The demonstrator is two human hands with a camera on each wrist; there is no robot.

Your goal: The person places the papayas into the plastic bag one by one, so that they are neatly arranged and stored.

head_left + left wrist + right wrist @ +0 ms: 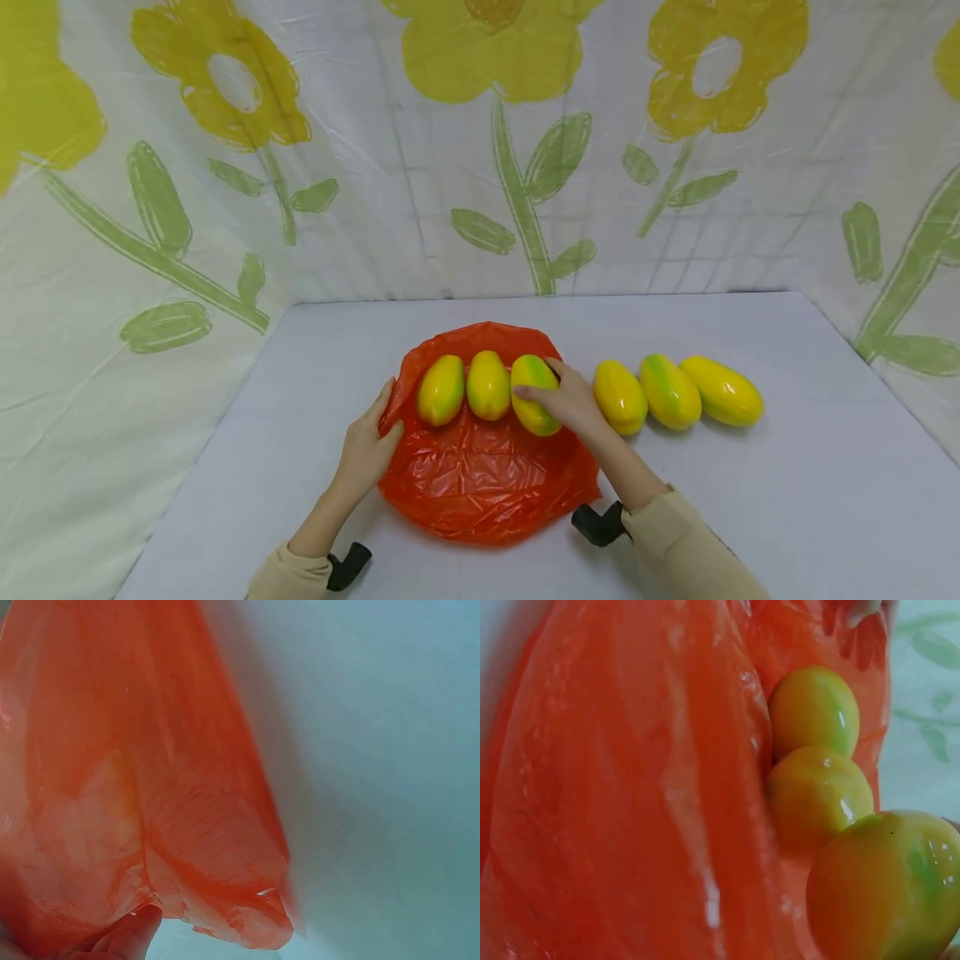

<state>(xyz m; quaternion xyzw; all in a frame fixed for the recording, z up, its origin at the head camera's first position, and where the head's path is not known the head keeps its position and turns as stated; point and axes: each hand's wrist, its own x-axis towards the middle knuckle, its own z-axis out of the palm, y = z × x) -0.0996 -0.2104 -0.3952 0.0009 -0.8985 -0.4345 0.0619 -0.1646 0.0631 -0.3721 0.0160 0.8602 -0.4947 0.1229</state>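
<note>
Orange plastic, a crinkled bag (480,475), lies spread on the white table (810,500), and the work of moving the mangoes onto it looks about half done. Two mangoes (441,390) (488,385) already sit side by side on the far part of the bag, touching each other. A third mango (535,394) lies just beside them on the bag's right part, with the right hand (573,402) curled round it, fingers over its top and thumb at its near side; the right wrist view shows this fruit close up (885,889) with the other two lined up beyond it. Whether the third mango has been fully set down or is only resting under the grip, I cannot tell. The left hand (367,450) pinches the bag's left edge, a fingertip (131,934) showing under the raised plastic in the left wrist view, so that side is lifted a little off the table. Three more mangoes (620,397) (670,392) (722,390) lie in a row on the bare table to the right of the bag, near it but off it, untouched. By my reckoning those three are what remains.
</note>
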